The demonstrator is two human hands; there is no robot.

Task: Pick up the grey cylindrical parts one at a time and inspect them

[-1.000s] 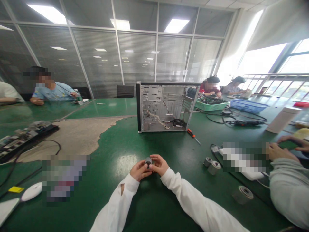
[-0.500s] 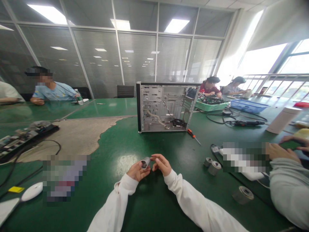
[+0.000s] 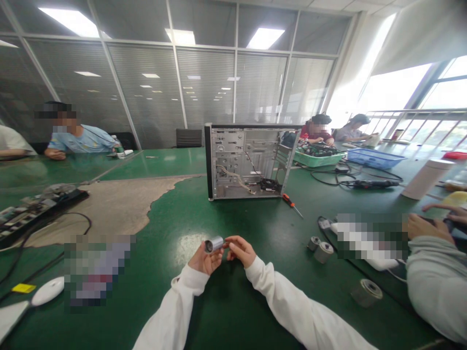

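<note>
My left hand (image 3: 205,259) holds a short silver metal cylinder (image 3: 215,244), its dark hollow-looking end facing left. My right hand (image 3: 241,251) is at the cylinder's other end, thumb and forefinger pinched together there; the fingers hide the exact contact. Beyond my hands stands an open computer case (image 3: 251,163) with loose wires inside. An orange-handled screwdriver (image 3: 288,200) lies by its lower right corner. To the right, a pair of similar metal cylinders (image 3: 323,252) stand close together, with a larger grey cylinder (image 3: 368,293) lying nearer me.
At right, a co-worker's grey sleeve (image 3: 434,282) and hands are near a white power strip (image 3: 379,260) with a black cable. Behind are a white bottle (image 3: 427,180), a green basket (image 3: 317,159) and a blue basket (image 3: 375,159). Circuit boards (image 3: 36,209) lie left.
The metal cylinder has turned in my left hand from facing me to lying more sideways. Both hands have shifted slightly left. The co-worker's hands at right have moved a little.
</note>
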